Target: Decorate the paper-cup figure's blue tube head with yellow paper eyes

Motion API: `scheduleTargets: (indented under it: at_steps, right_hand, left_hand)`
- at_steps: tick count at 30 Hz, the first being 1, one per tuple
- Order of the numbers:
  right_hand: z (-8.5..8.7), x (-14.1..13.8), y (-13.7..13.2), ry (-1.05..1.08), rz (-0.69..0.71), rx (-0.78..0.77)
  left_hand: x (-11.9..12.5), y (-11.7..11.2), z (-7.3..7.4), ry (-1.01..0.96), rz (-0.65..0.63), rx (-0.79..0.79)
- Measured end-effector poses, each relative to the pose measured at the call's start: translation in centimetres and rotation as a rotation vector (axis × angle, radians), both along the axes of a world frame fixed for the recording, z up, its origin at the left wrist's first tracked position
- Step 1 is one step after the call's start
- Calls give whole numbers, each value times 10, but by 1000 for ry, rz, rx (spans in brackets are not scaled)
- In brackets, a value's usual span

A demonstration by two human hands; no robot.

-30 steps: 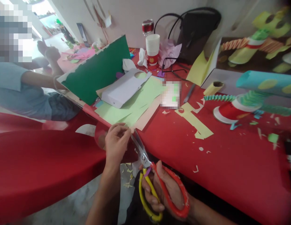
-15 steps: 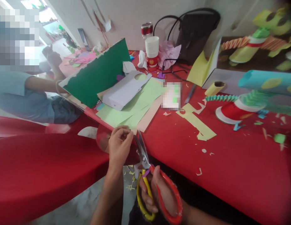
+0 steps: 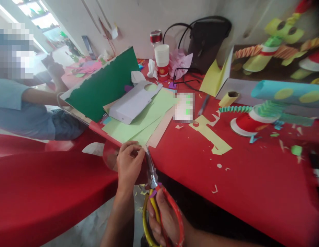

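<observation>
My right hand (image 3: 163,209) is wrapped round the handles of a pair of scissors (image 3: 152,173), one handle yellow and the other orange-red. The blades are nearly together and point up toward my left fingertips. A purple scrap clings near the pivot. My left hand (image 3: 130,161) is closed in a pinch at the table's front edge, right beside the blade tips. What lies between its fingers is hidden. Just beyond sit sheets of light green paper (image 3: 139,128) and a pale pink sheet (image 3: 162,128), with a folded lavender paper piece (image 3: 131,104) on top.
A green board (image 3: 105,84) leans behind the papers. A yellow paper offcut (image 3: 211,135) and small scraps lie on the red table (image 3: 190,164). Paper cups (image 3: 162,56), glasses (image 3: 186,77) and a dark bag (image 3: 207,44) stand at the back. Paper-cup figures (image 3: 254,120) are right; another person's arm (image 3: 42,96) is left.
The scissor blades have come together from a spread position, and the handles have closed. My right hand has shifted slightly left. My left hand keeps its pinch, and the view has turned a little.
</observation>
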State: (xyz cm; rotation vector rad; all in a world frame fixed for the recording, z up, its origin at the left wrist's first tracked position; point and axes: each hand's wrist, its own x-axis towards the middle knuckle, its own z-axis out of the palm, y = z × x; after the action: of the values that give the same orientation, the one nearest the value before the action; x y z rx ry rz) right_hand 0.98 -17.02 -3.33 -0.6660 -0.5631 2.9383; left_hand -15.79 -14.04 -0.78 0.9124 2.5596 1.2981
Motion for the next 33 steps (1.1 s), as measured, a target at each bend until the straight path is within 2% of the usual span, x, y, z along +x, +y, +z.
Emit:
scheduleTargets:
  at_steps: [5,8,11,15,17,19,22,25,29,31,33]
  right_hand:
    - [2,9,12,-24,86,33]
    - [13,31,29,-91,143,189]
    - [35,69,54,-262,134,538]
    - [63,129,86,-522,107,1211]
    - [67,155,99,-732,90,1451]
    - [64,176,111,-879,80,1608]
    - [56,197,124,-999,7,1648]
    - [52,208,131,-1107,-91,1635]
    - [43,217,139,-1286,-53,1701]
    - [35,221,144,-1303,-7,1760]
    - [26,226,147,-1263,21,1850]
  left_hand:
    - [-3,-2,1,1,-31,34]
    - [-8,-4,1,-61,-34,48]
    - [-13,-4,2,-24,-44,-22]
    - [1,1,10,138,-15,-23]
    - [18,5,16,183,-71,34]
    - [40,13,21,193,-221,100]
    - [73,28,24,213,-436,158]
    - [101,42,23,189,-558,198]
    - [126,58,17,170,-677,280]
    - [132,67,14,301,-756,351]
    - [134,76,13,539,-871,422]
